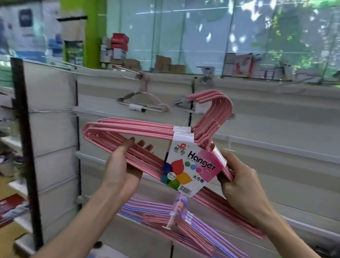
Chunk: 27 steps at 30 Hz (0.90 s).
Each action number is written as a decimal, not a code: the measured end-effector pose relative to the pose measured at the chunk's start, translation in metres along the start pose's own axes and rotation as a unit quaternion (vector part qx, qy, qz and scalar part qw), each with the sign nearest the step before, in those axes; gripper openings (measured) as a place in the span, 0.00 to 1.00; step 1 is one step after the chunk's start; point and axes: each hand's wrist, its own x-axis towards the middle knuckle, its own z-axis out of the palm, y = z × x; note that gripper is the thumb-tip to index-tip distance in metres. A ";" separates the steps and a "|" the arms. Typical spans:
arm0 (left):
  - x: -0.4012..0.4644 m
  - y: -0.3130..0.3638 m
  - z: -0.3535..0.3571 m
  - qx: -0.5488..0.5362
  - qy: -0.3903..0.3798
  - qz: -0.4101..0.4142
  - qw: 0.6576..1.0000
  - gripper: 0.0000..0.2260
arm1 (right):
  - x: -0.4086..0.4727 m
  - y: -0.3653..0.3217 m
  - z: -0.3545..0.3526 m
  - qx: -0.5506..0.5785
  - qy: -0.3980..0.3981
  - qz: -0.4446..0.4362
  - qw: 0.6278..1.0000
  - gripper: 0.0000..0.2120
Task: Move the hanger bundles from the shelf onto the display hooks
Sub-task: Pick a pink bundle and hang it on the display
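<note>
A person holds one pink hanger bundle (136,130) up in front of a pale slatted display wall (287,121), both hands raised at chest height. The left hand (121,165) supports the bundle from below near its rounded left end, fingers (141,144) curled up behind the lower bars and gripping them. The right hand (240,181) grips the right shoulder of the bundle, just beside the white paper label (190,167) printed "Hanger", fingers wrapped around the bars. The bundle tilts, its left end high and its right arm sloping down past the right wrist; its hooks (217,108) rise at the top, near the wall but not on any peg. Higher on the wall, two display hooks are occupied: one carries a pale hanger bundle (142,102), the other a grey bundle (184,105) partly hidden behind the pink hooks. The wall to the right of these shows bare slats and open room. Below the hands, on the shelf (114,250), lie more bundles: a purple bundle (218,232) and a pink one beneath it, overlapping; their exact count is unclear. A dark upright panel edge (26,158) closes the bay at left. Small boxes (118,47) line a ledge above.
</note>
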 end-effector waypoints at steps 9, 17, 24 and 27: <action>0.047 0.108 -0.102 0.019 0.057 0.055 0.997 0.14 | 0.051 -0.076 0.144 0.049 -0.029 -0.042 0.998 0.23; 0.084 0.191 -0.177 0.021 0.086 0.112 0.990 0.12 | 0.100 -0.141 0.246 0.074 -0.070 -0.093 0.990 0.21; 0.132 0.238 -0.227 0.054 0.106 0.142 0.983 0.08 | 0.143 -0.169 0.330 0.101 -0.094 -0.104 0.985 0.22; 0.165 0.260 -0.248 0.071 0.112 0.158 0.978 0.07 | 0.170 -0.179 0.368 0.115 -0.088 -0.109 0.983 0.21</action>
